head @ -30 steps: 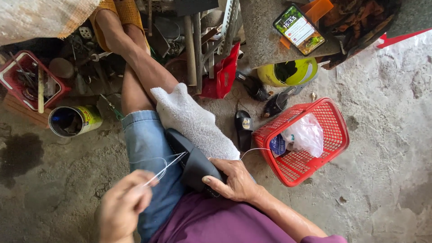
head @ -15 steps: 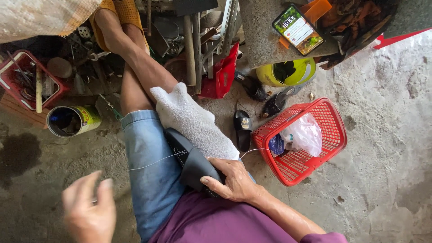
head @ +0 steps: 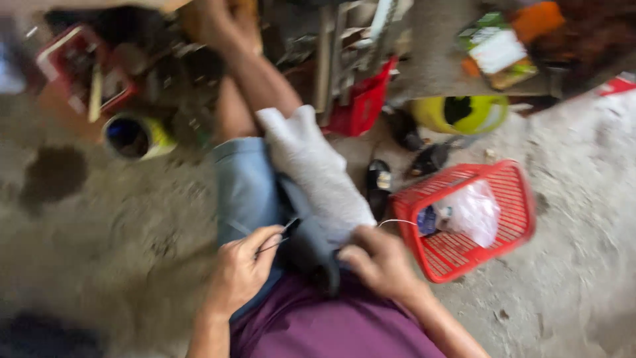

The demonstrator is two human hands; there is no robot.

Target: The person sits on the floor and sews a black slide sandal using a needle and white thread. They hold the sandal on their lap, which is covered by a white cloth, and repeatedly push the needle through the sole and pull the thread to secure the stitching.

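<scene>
Both hands are mid-stitch on the dark shoe (head: 311, 255) lying in the lap: the left hand (head: 242, 268) pinches a thin needle, the right hand (head: 381, 262) clamps the shoe, and how much seam remains is hidden.

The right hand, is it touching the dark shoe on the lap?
Touching. The head view, though blurred, shows the right hand pressed down on the dark shoe, fingers overlapping its edge beside the white cloth.
</scene>
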